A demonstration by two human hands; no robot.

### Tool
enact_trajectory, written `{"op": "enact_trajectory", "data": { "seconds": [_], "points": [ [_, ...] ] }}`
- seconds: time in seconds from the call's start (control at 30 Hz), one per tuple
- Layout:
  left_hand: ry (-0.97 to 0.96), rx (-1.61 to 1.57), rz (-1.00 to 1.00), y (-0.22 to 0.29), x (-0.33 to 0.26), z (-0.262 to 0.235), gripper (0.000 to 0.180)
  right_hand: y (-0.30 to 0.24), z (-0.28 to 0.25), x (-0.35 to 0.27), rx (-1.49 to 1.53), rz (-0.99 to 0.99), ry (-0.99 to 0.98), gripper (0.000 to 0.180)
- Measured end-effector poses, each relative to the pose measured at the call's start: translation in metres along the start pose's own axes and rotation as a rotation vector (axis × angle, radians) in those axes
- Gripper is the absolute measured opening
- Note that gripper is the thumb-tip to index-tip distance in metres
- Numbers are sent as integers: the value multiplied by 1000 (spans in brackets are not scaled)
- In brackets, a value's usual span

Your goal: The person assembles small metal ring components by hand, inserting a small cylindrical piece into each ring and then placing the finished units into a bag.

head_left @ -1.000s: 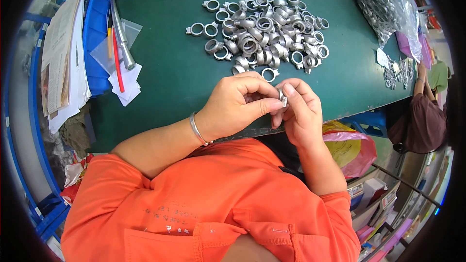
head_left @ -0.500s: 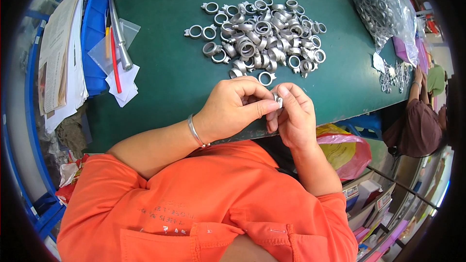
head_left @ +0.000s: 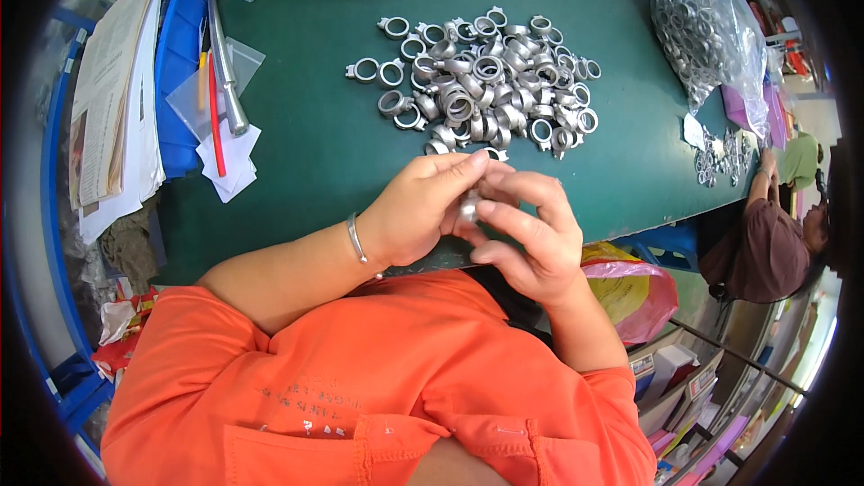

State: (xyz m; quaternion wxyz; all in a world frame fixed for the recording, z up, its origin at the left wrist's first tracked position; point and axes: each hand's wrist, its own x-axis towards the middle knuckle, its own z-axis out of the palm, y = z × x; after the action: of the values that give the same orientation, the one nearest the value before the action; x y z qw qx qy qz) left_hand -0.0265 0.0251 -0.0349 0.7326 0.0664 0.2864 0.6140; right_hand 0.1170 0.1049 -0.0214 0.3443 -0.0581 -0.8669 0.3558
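Observation:
A small silver-grey metal ring (head_left: 469,209) sits between my two hands, just in front of the table's near edge. My left hand (head_left: 416,205), with a silver bangle (head_left: 356,238) at its wrist, is closed around the ring's left side, and its thumb points up and right. My right hand (head_left: 538,238) has its bent fingers against the ring from the right; part of the ring is hidden by them. Just beyond my hands lies a heap of similar metal rings (head_left: 487,68), many with small lugs. One loose ring (head_left: 494,154) is partly covered by my fingers.
A blue bin (head_left: 180,63), papers (head_left: 117,90), a tapered metal rod (head_left: 227,67) and a red stick (head_left: 216,117) lie at left on the green table (head_left: 297,144). A bag of rings (head_left: 702,27) stands far right, near another person (head_left: 765,247).
My hands have shifted slightly left and turned the ring. My left thumb has lifted off it, and my right fingers have come around its right side. The view has moved slightly.

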Motion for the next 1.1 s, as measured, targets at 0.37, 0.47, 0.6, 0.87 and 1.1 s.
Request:
{"op": "enact_trajectory", "data": {
  "seconds": [0.37,0.47,0.6,0.87,1.1],
  "points": [
    [43,390,123,4,-2,1,11,44,-20,-8,-335,392,132,11],
    [76,403,117,3,-2,3,12,25,-17,-11,377,623,229,10],
    [82,525,264,3,-3,2,11,19,-14,-5,54,153,-13,10],
    [-13,965,705,-5,0,-7,11,3,-1,-8,595,568,184,30],
    [39,675,290,-1,-4,-1,13,11,0,-12,463,375,246,33]
  ]
}}
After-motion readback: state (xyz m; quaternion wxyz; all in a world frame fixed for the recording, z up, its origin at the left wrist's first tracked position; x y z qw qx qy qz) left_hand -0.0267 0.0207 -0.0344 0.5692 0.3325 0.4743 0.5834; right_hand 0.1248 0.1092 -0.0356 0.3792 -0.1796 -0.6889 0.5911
